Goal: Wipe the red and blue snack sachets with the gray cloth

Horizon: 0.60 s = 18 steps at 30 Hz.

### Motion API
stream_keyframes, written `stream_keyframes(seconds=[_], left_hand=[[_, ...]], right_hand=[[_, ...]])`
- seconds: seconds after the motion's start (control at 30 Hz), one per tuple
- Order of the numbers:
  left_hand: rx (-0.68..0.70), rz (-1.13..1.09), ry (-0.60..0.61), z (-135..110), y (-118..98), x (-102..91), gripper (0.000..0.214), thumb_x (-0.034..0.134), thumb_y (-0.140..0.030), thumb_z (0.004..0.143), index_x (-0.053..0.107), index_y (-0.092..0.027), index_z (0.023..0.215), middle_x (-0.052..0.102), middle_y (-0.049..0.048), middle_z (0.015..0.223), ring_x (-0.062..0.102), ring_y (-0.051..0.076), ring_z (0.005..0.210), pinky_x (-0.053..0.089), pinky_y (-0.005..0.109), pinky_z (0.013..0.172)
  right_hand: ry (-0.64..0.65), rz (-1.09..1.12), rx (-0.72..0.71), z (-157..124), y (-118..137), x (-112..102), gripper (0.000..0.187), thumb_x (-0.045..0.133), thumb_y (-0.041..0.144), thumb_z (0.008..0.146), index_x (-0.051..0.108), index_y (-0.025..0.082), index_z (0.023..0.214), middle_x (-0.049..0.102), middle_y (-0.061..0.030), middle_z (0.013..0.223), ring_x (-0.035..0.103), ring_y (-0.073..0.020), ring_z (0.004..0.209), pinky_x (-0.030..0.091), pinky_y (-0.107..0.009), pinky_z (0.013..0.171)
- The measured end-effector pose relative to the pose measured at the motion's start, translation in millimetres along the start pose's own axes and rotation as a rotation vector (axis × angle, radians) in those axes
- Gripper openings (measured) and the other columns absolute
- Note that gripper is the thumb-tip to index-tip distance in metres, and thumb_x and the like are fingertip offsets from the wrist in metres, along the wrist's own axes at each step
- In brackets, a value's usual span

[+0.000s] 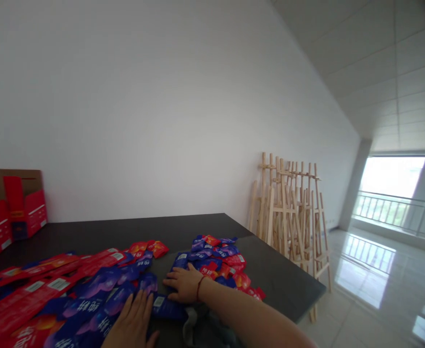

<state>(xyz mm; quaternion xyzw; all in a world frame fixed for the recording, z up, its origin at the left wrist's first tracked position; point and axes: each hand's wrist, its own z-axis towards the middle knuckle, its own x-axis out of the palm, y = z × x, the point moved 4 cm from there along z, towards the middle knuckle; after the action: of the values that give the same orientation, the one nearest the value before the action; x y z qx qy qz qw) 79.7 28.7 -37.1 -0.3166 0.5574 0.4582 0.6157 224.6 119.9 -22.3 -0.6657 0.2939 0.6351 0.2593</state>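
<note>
packets (212, 258) partly under right hand (183, 284) | left hand (133, 321) cut off

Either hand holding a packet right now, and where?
Neither: left hand and right hand lie flat, palms down, on the packets.

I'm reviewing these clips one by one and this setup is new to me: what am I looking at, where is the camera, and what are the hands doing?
There is no machine here. A camera worn on a person's head looks forward and down at their two bare hands. The left hand lies flat on long blue and red foil packets spread across a dark tabletop. The right hand, with a red string at the wrist, rests on a smaller pile of blue and red sachets. Neither hand grips anything. Red cardboard boxes stand at the far left; wooden easels lean against the white wall.
</note>
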Motion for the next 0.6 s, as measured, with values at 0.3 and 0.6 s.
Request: stream_keyframes(seconds=[0.3,0.6], left_hand=[[0.062,0.072,0.071,1,30,-16.3,0.051,0.039,-0.031,0.093,0.054,-0.016,0.14,0.05,0.0143,0.148,0.042,0.029,0.141,0.024,0.052,0.121],[0.114,0.019,-0.003,19,71,-10.0,0.052,0.044,-0.036,0.091,0.06,-0.011,0.134,0.058,0.0201,0.14,0.05,0.035,0.135,0.028,0.058,0.117]], right_hand=[[-0.047,-0.087,-0.007,-33,25,-7,0.053,0.056,0.053,0.093,0.056,0.022,0.135,0.057,-0.0132,0.14,0.045,-0.0323,0.134,0.035,-0.058,0.106],[-0.252,0.15,0.252,-52,70,-13,0.015,0.066,0.02,0.077,0.069,0.011,0.088,0.073,-0.0173,0.091,0.068,-0.0331,0.09,0.045,-0.048,0.092]])
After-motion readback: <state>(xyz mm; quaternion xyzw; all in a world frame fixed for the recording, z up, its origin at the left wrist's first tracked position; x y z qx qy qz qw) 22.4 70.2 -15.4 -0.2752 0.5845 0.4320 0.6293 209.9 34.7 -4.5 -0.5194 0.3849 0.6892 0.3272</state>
